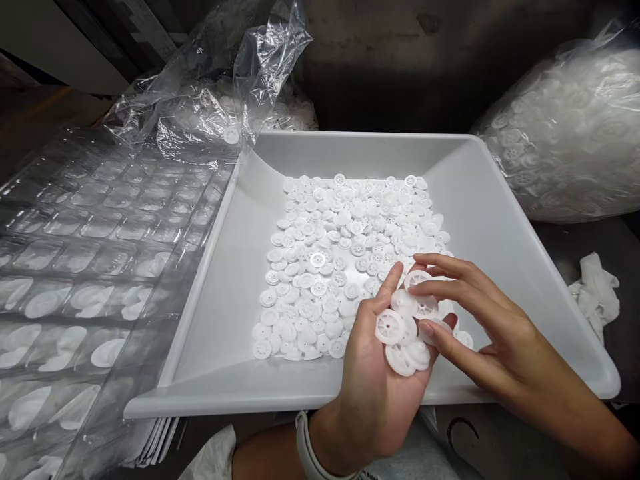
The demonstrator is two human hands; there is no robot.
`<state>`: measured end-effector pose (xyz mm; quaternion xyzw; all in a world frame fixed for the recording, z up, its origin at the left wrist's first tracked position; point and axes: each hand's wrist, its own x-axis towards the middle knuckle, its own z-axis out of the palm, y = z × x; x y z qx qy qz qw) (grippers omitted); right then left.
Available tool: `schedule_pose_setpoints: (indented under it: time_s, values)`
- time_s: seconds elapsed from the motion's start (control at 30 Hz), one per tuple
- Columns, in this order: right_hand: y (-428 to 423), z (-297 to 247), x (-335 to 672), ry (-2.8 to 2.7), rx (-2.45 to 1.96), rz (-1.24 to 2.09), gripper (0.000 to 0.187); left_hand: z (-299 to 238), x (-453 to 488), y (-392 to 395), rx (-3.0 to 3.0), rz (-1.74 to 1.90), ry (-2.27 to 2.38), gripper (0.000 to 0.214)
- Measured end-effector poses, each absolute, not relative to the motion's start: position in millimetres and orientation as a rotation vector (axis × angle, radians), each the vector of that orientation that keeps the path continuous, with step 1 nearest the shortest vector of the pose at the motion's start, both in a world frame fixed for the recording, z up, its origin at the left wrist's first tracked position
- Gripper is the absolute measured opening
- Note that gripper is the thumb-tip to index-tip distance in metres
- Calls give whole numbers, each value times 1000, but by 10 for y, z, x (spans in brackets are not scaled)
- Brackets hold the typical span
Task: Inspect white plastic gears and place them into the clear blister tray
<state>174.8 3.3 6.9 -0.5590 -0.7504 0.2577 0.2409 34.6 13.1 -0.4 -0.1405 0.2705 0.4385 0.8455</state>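
Note:
My left hand (383, 387) is cupped palm up over the front of the white tub (220, 387), cradling several small white plastic wheels (390, 327). They are round discs, some with spokes and a small centre hole. From the right, my right hand (493, 327) reaches over the pile, its thumb and fingertips closed on a wheel at the edge of the handful. Fingers partly cover the wheels there. Beneath and beyond both hands, many loose wheels of the same kind (310, 287) lie spread across the tub's floor.
To the left are clear plastic blister trays (115, 227), with white discs in their nearer pockets. An open clear bag (200, 120) of wheels stands behind them. A full bag (575, 133) sits at the right, with a crumpled white cloth or glove (597, 293) below it.

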Motion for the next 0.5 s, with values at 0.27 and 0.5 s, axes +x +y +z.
schedule_pose_setpoints:
  time_s: [0.27, 0.5]
  values:
    - [48, 67, 1746, -2267, -1499, 470, 37, -1, 351, 150, -258, 891, 492, 37]
    - [49, 54, 1727, -1839, -1458, 694, 17, -21, 326, 143, -254, 923, 501, 41]
